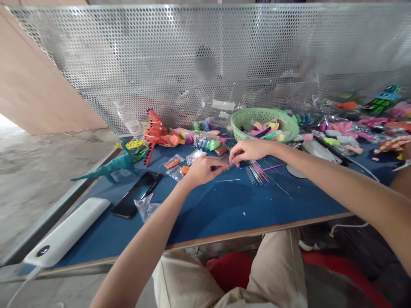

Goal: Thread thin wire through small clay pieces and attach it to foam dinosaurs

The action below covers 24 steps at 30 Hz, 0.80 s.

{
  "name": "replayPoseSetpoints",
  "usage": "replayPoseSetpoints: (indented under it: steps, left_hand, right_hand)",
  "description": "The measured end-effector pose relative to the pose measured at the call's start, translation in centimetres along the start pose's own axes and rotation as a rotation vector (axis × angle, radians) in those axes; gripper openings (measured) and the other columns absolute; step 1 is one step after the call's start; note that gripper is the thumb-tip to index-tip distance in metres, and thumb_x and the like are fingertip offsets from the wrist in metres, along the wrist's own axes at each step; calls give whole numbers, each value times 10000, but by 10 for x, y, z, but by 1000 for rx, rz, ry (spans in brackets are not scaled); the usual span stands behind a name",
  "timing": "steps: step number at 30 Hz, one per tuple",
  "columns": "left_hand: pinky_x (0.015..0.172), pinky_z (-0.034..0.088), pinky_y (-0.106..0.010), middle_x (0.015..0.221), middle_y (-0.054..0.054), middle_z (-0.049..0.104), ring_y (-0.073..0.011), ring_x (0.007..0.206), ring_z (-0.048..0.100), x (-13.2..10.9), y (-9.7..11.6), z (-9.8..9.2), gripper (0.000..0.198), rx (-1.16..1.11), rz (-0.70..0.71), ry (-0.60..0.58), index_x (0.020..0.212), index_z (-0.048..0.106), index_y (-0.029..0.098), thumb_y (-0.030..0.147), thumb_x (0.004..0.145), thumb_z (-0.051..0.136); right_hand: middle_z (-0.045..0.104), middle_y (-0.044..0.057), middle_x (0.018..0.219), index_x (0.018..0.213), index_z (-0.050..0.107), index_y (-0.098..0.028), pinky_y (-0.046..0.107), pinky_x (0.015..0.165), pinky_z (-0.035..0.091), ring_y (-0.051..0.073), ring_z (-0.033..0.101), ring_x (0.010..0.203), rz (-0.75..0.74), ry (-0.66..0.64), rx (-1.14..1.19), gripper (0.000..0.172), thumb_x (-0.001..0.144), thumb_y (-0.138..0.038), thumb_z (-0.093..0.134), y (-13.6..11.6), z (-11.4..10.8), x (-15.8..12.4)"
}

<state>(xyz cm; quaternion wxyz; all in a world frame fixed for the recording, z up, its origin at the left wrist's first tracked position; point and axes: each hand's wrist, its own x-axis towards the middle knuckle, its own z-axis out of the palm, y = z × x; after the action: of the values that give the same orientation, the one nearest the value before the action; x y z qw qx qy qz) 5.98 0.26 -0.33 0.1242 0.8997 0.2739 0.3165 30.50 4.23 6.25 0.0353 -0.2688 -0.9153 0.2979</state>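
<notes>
My left hand (203, 172) is over the blue table, its fingers closed in a pinch; a small dark bit shows between them. Close beside it, my right hand (252, 150) also pinches, fingertips down, at something thin and greyish too small to name. Below my right hand lies a bundle of thin metal wires (254, 174) with a few pink sticks (274, 167). A single thin wire (227, 180) rests in front of my left hand. Small bags with orange clay (173, 163) lie left of it, and a brown packet (221, 150) sits behind.
A green basket (239, 124) holds colourful pieces. To the left are a teal dinosaur (117, 166), an orange winged figure (157, 132), a black phone (136, 194) and a white power bank (69, 231). A perforated metal panel (154, 51) stands behind. Another person's hand (393, 144) is at right.
</notes>
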Motion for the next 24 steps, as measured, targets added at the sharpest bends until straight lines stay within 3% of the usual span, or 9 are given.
replayPoseSetpoints:
  steps: [3, 8, 10, 14, 24]
  left_hand:
    - [682, 513, -247, 921, -57, 789, -142, 748, 705, 0, -1, -4, 204, -139, -22, 26, 985, 801, 211, 303, 943, 624]
    - [464, 424, -210, 822, -72, 771, -79, 502, 535, 0, 6, -5, 256, -555, -208, 116, 947, 792, 161, 391, 902, 690]
    - [457, 426, -202, 806, -70, 763, -69, 496, 516, 1, 9, -2, 256, -643, -243, 113, 928, 787, 153, 394, 884, 713]
    - [571, 549, -227, 822, -71, 748, -96, 588, 627, 2, 13, 5, 240, -736, -265, 74, 930, 764, 134, 365, 874, 734]
    - [587, 582, -245, 691, -22, 668, -128, 594, 682, 2, 17, 9, 265, -618, -287, 131, 929, 678, 127, 392, 921, 668]
  right_hand:
    - [771, 32, 959, 978, 772, -234, 339, 764, 472, 182, 673, 828, -47, 265, -74, 189, 913, -350, 638, -4, 7, -10]
    - [762, 40, 1039, 1054, 766, -251, 358, 849, 495, 186, 675, 916, -261, 608, -66, 210, 923, -382, 668, -11, 26, -20]
    - [771, 27, 1004, 1048, 770, -266, 361, 847, 496, 184, 675, 900, -317, 680, -78, 202, 899, -390, 711, -10, 33, -21]
    - [780, -4, 923, 913, 781, -280, 364, 841, 479, 173, 669, 859, -361, 790, -124, 123, 928, -362, 690, -7, 43, -17]
    - [775, 21, 833, 909, 792, -231, 324, 710, 499, 165, 645, 735, -213, 955, -254, 190, 946, -366, 663, -5, 59, -11]
